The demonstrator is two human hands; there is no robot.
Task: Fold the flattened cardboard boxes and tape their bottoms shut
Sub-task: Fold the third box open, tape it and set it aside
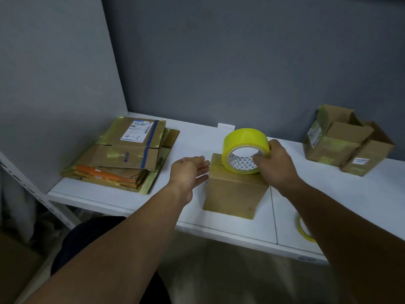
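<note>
Head view shows the right hand gripping a yellow tape roll, held on edge atop the folded cardboard box at the middle of the white table. Its thumb hooks through the core. The left hand is relaxed with straight fingers just beside the box's left edge; contact is unclear. Flattened boxes are stacked at far left, and 2 assembled boxes sit at far right.
</note>
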